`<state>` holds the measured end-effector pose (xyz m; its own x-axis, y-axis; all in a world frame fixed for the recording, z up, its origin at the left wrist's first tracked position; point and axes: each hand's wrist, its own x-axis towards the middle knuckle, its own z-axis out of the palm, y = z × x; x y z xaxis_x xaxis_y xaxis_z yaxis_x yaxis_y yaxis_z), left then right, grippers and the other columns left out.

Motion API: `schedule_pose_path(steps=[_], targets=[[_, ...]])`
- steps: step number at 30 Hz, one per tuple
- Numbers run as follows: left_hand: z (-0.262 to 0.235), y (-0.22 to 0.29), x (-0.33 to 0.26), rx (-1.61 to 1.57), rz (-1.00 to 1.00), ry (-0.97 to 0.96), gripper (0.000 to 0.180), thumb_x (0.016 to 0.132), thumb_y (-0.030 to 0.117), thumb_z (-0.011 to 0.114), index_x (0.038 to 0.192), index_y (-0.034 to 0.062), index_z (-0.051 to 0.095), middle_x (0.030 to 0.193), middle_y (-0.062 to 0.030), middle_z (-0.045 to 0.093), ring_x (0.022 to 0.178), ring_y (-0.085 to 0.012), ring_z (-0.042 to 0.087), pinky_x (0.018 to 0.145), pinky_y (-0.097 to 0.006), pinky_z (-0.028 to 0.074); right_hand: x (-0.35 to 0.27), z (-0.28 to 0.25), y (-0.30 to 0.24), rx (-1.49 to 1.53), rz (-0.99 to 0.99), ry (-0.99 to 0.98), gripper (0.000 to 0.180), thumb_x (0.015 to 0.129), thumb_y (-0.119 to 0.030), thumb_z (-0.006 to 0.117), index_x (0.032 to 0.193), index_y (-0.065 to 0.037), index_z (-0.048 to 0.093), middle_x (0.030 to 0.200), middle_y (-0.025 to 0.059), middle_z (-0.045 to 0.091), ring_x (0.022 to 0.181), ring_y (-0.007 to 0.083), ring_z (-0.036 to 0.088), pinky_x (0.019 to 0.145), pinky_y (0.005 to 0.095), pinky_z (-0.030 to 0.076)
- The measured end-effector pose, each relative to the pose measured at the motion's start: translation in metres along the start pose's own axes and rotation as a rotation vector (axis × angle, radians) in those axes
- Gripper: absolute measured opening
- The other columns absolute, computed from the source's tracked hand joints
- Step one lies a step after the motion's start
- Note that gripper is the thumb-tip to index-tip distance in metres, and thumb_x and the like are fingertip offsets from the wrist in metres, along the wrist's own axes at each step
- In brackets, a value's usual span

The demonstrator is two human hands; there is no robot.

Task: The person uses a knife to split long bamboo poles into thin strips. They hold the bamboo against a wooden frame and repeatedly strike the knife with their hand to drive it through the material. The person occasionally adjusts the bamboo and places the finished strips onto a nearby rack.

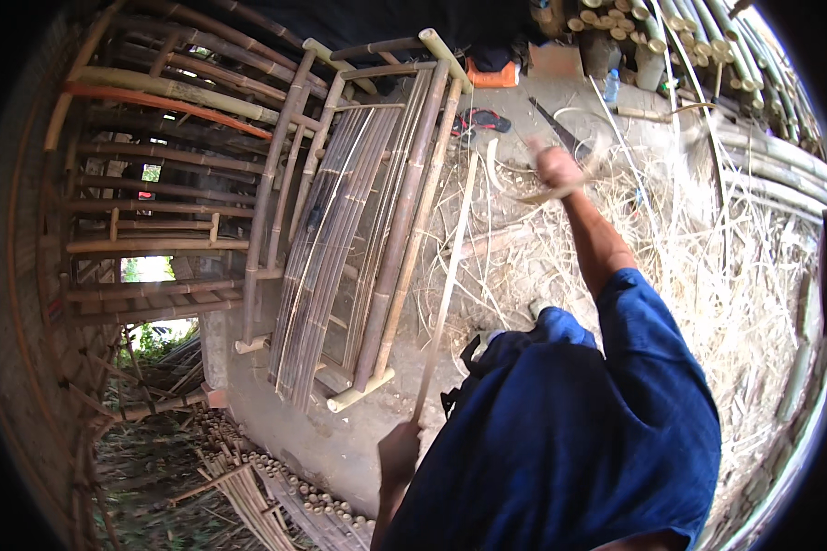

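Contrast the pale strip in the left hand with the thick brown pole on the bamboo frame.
The strip is narrow; the pole is thicker. The strip is pale; the pole is dark. The left hand holds the strip; the pole is part of the frame. Both are long.

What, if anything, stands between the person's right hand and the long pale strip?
A curved strip at the right hand shows between it and the upper part of the long pale strip; depth is unclear.
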<state>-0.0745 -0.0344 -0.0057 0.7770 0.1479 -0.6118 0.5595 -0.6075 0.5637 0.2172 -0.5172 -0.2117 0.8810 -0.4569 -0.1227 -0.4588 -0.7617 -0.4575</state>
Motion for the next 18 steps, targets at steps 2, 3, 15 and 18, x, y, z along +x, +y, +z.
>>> schedule_pose_path(steps=[2, 3, 15, 18], targets=[[-0.037, -0.06, -0.017, -0.17, 0.131, 0.033, 0.029, 0.097, 0.027, 0.057, 0.096, 0.0007, 0.069, 0.06, 0.0007, 0.054, 0.053, -0.0078, 0.05, 0.049, -0.026, 0.039, 0.021, -0.005, 0.061, 0.061, 0.114, 0.134, 0.076, 0.095, -0.07, 0.032, 0.09, -0.003, 0.066, 0.076, 0.0235, 0.061, 0.074, 0.0397, 0.063, 0.067, 0.0487, 0.051], [-0.055, -0.08, -0.012, -0.285, 0.291, 0.034, 0.028, 0.097, 0.025, 0.057, 0.097, 0.0001, 0.069, 0.061, -0.0002, 0.055, 0.054, -0.0084, 0.05, 0.05, -0.027, 0.039, 0.028, -0.009, 0.091, 0.097, 0.161, 0.202, 0.076, 0.096, -0.069, 0.033, 0.092, -0.002, 0.068, 0.078, 0.0278, 0.063, 0.078, 0.0438, 0.065, 0.068, 0.0514, 0.051], [-0.08, 0.179, -0.007, -0.557, 1.083, 0.898, 0.039, 0.103, 0.04, 0.049, 0.107, 0.0025, 0.06, 0.062, 0.0034, 0.035, 0.053, -0.0043, 0.03, 0.049, -0.02, 0.029, -0.183, 0.102, -0.055, 1.121, 0.289, -0.793, 0.04, 0.084, -0.034, 0.077, 0.076, 0.004, 0.066, 0.063, 0.0077, 0.062, 0.048, 0.0154, 0.055, 0.04, 0.0315, 0.043], [-0.074, 0.161, -0.001, -0.709, 1.154, 1.02, 0.046, 0.103, 0.048, 0.042, 0.101, 0.0051, 0.057, 0.062, 0.0021, 0.04, 0.052, -0.0083, 0.041, 0.059, -0.024, 0.045, -0.208, 0.072, -0.096, 1.328, 0.368, -0.908, 0.055, 0.08, -0.05, 0.079, 0.087, 0.002, 0.062, 0.077, 0.0113, 0.066, 0.052, 0.0128, 0.055, 0.042, 0.0305, 0.046]])
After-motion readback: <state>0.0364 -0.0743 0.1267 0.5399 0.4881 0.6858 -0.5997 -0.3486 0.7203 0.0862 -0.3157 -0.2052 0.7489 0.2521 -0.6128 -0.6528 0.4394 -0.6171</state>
